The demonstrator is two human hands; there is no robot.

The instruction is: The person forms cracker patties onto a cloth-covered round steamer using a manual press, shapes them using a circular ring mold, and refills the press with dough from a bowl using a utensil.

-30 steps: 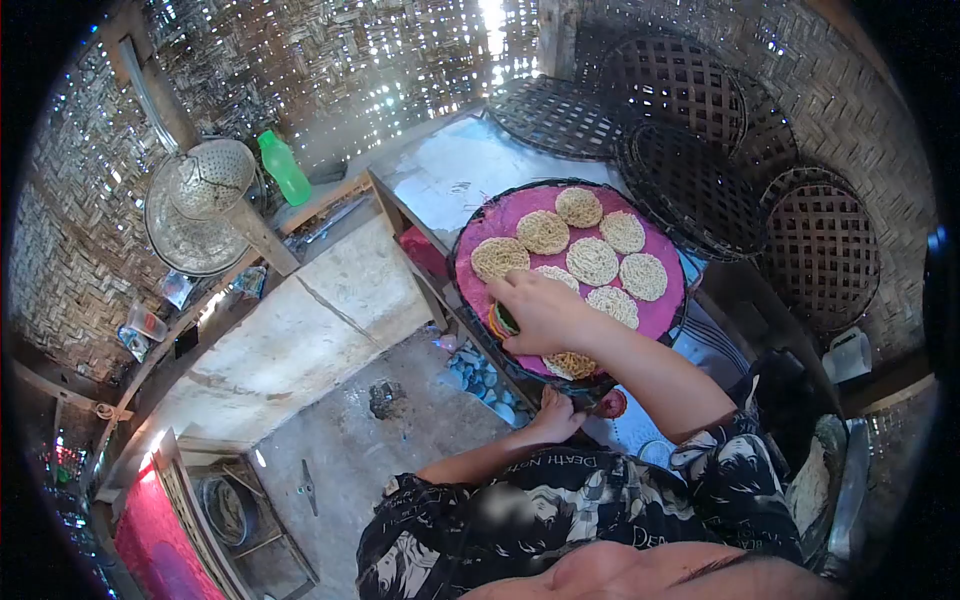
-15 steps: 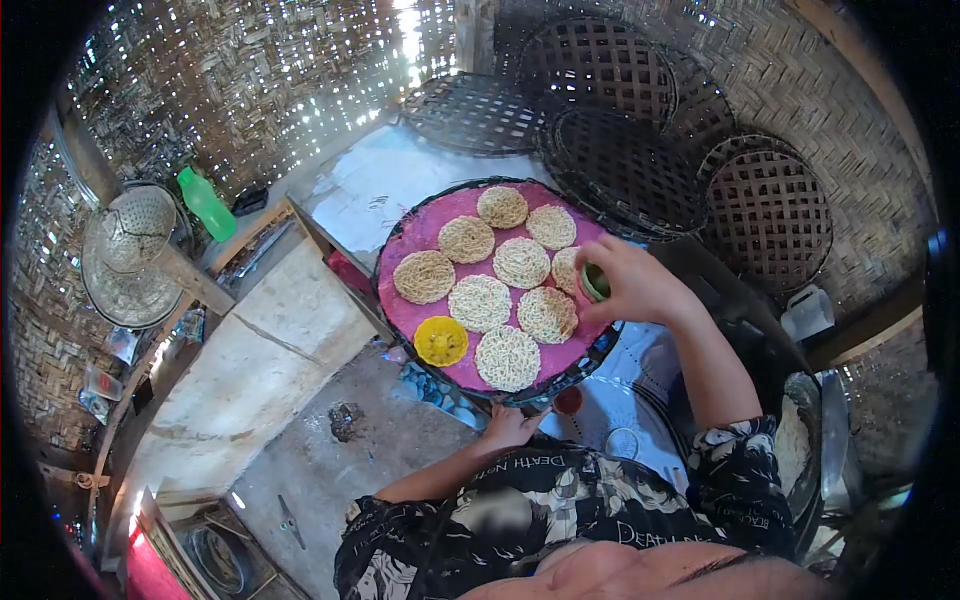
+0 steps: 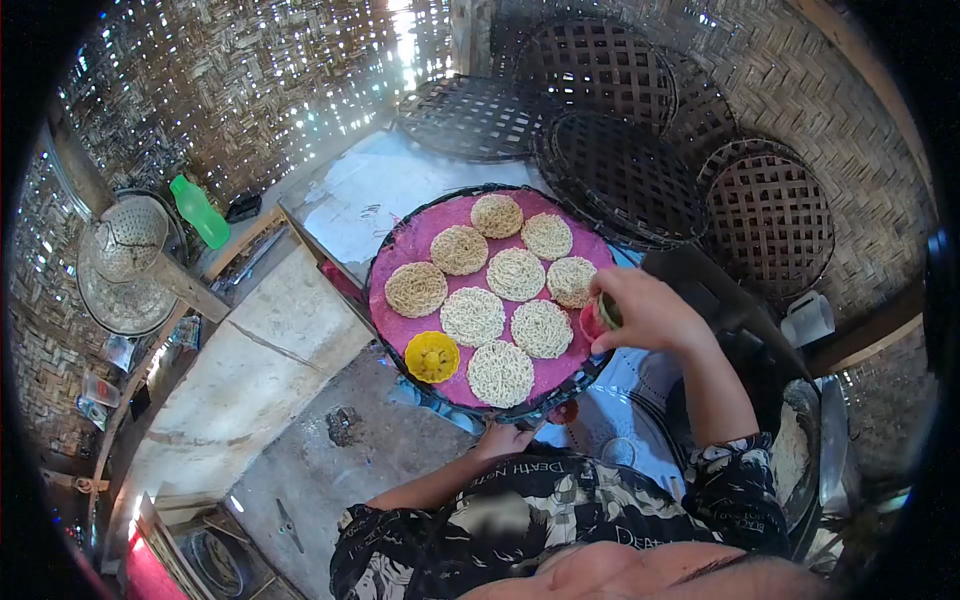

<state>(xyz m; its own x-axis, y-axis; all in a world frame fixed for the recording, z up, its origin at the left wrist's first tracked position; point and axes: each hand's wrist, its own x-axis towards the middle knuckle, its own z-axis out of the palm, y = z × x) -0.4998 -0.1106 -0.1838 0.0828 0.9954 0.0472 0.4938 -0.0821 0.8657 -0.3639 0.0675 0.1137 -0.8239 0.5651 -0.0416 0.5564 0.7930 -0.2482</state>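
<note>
A round dark-rimmed tray (image 3: 381,240) with a pink lining carries several flat, pale noodle-like rounds (image 3: 516,274). At its lower left sits a yellow scalloped mould (image 3: 432,357). My right hand (image 3: 650,312) is over the tray's right edge, fingers closed round a small cup-shaped mould (image 3: 600,316), green inside and red outside, beside the rightmost round. Under the near rim is my left hand (image 3: 502,440); its fingers are partly hidden by the tray, and what they hold cannot be made out.
Dark woven baskets (image 3: 622,175) lean at the back right. A green bottle (image 3: 199,211) and a strainer (image 3: 130,239) are at the left. A white jug (image 3: 808,319) stands right, and a red round object (image 3: 564,411) lies beside the near rim.
The view has shifted right since the first frame. My right hand has gone from the tray's left side to its right edge with the small mould. The yellow mould now shows uncovered.
</note>
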